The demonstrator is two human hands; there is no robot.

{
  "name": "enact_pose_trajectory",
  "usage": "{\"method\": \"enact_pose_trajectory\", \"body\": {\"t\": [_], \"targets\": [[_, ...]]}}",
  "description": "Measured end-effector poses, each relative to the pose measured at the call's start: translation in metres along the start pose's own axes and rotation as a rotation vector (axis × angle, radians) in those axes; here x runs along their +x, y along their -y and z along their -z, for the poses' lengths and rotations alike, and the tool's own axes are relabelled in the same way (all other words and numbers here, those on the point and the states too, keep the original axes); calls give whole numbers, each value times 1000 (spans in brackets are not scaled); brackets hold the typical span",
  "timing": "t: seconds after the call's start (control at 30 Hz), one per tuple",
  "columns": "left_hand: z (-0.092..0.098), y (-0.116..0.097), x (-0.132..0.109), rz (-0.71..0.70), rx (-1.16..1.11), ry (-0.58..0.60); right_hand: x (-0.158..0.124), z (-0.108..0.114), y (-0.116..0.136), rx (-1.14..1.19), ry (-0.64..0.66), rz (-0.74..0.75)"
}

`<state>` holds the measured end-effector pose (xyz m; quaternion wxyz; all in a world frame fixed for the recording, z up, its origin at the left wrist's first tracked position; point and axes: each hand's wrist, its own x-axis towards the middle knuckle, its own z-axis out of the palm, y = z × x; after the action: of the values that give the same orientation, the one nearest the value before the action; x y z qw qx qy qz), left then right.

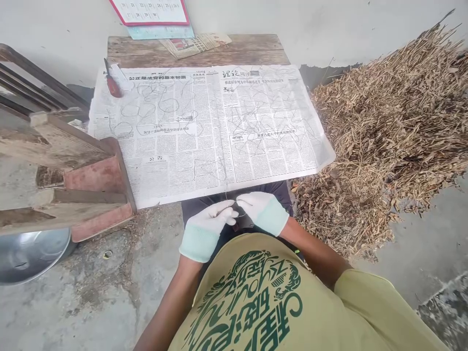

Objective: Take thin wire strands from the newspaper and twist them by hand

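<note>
Both my hands wear white gloves with pale green cuffs and meet just below the near edge of the newspaper (pixel 204 131). My left hand (pixel 210 219) and my right hand (pixel 259 207) pinch a thin wire (pixel 227 195) between their fingertips. The wire runs up from my fingers onto the paper. Several thin wire pieces and loops (pixel 161 105) lie spread over the newspaper, which covers a low wooden table (pixel 197 48). A tool with a red handle (pixel 112 83) lies at the paper's far left corner.
A big heap of dry straw and stalks (pixel 395 131) fills the right side. A wooden stool-like frame (pixel 69 170) lies on the left, with a metal basin (pixel 31 253) below it. A calendar (pixel 149 12) hangs on the wall behind the table.
</note>
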<state>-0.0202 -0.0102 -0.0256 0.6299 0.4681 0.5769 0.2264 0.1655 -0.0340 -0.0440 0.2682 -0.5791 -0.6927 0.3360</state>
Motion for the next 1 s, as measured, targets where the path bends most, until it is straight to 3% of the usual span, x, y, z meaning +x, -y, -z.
{"method": "enact_pose_trajectory", "body": {"t": [0.2, 0.47, 0.63, 0.8, 0.9, 1.0], "targets": [[-4, -1, -2, 47, 110, -6, 11, 23, 19, 292, -74, -259], [-4, 13, -4, -21, 504, -38, 23, 2, 17, 645, -107, -430], [-9, 5, -7, -64, 894, -43, 27, -7, 20, 623, -164, -484], [-20, 0, -7, -25, 1079, -62, 32, -11, 20, 832, -206, -547], [-22, 5, -7, -23, 1015, -62, 33, -14, 15, 917, -205, -546], [-20, 10, -7, 9, 674, -74, 33, -20, 9, 1026, -202, -520]]}}
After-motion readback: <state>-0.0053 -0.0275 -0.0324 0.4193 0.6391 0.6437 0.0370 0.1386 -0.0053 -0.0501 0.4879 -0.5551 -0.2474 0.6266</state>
